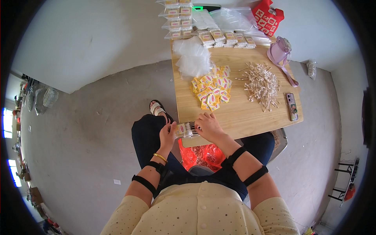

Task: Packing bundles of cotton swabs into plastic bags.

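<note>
Head view: I see the pack (pixel 182 130) between both hands at the table's (pixel 239 122) near left corner, its long axis running left to right. The left hand (pixel 167 135) pinches its left end; the right hand (pixel 209 127) curls at the other, though I can't tell what it grips. The swab pile (pixel 261 85) lies beyond, nearer the right hand.

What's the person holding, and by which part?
A packet of cotton swabs: the left hand grips its left end; the right hand is at its right end, its exact grip unclear.
</note>
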{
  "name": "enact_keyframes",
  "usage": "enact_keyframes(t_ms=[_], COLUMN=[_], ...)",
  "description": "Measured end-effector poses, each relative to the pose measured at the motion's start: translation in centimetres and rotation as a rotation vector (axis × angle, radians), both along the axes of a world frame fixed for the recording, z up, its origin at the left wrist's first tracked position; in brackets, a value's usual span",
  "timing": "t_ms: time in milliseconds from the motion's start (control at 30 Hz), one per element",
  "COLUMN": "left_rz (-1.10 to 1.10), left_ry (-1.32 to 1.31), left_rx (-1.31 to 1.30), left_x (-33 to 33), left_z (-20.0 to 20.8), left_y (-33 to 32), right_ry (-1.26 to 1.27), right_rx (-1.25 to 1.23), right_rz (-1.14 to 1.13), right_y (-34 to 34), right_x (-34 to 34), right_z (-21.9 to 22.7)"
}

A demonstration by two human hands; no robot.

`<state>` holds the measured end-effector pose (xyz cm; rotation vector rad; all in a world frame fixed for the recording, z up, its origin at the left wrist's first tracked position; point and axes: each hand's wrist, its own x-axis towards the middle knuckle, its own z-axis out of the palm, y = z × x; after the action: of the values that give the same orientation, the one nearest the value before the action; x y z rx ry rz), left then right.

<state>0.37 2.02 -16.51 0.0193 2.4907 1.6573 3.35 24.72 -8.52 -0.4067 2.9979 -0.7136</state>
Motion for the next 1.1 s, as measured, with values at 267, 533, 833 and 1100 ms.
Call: enact_keyframes(t_ms=[267, 533, 833, 1100], left_rz=[-0.002, 0.005, 0.001, 0.02], left_ry=[0.021, 0.032, 0.007, 0.052], left_rx=[-0.038, -0.015, -0.025, -0.044], left_x=[0.2, 0.2, 0.4, 0.2], left_z=[1.4, 1.1, 2.3, 1.1], left_y=[0.4, 0.5, 0.5, 0.4], right_ry=[-0.176, -0.201, -0.12, 0.006], right_rx=[-0.159, -0.17, -0.185, -0.098], right_rz=[-0.219, -0.295, -0.234, -0.116], right_y=[0.0, 0.3, 0.7, -0.3], right_x=[-0.1, 0.3, 2.5, 2.5], right_z=[-1.5, -1.3, -0.6, -0.8])
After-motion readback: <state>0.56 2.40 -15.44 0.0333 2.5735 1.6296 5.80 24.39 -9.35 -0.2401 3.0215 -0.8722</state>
